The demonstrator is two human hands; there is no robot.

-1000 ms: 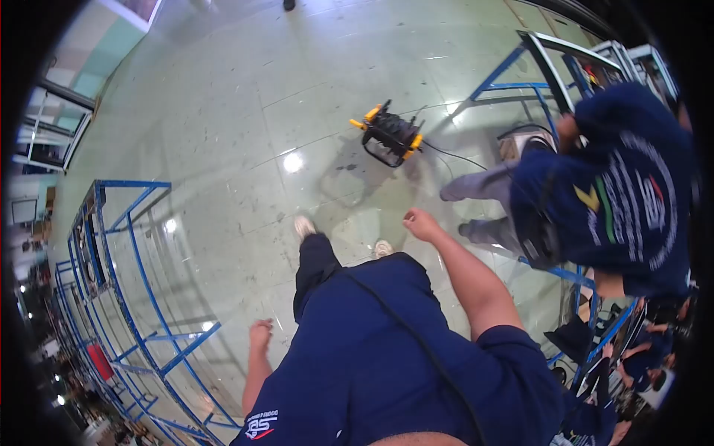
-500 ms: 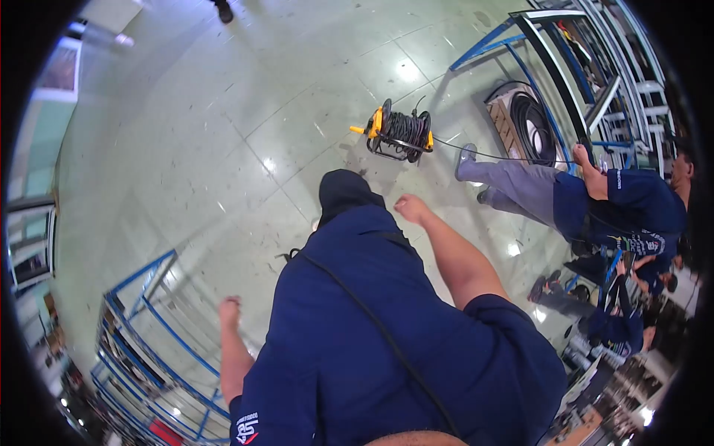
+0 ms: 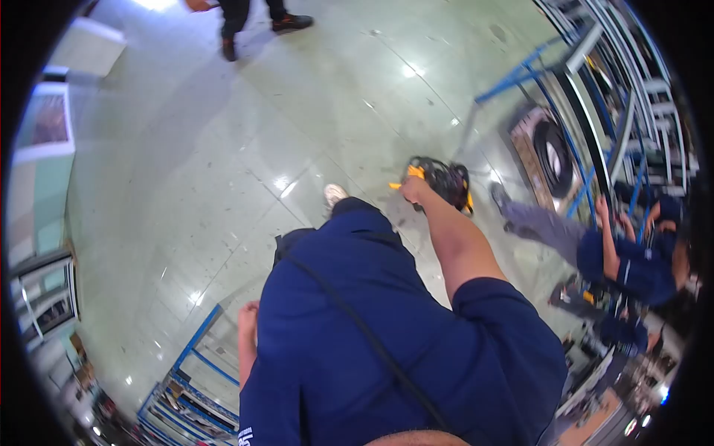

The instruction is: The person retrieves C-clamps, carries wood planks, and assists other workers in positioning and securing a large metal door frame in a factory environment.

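Note:
I look down over my dark blue shirt at a pale tiled floor. My right hand (image 3: 413, 189) swings forward with fingers curled and nothing in it, in front of a yellow and black cable reel (image 3: 445, 182) standing on the floor. My left hand (image 3: 248, 315) hangs by my side, partly hidden behind my shirt, holding nothing that I can see. One of my shoes (image 3: 334, 195) shows ahead of me.
A co-worker in a blue shirt (image 3: 628, 267) and grey trousers bends at blue metal racks (image 3: 580, 89) on the right, near a coil of black cable (image 3: 554, 152). Another blue frame (image 3: 195, 357) lies at lower left. Someone's legs (image 3: 249, 18) stand at the top.
I have walked and turned toward the cable reel, which now sits just beyond my right hand. The blue frame on the left has slid back and down. Standing legs appeared at the top.

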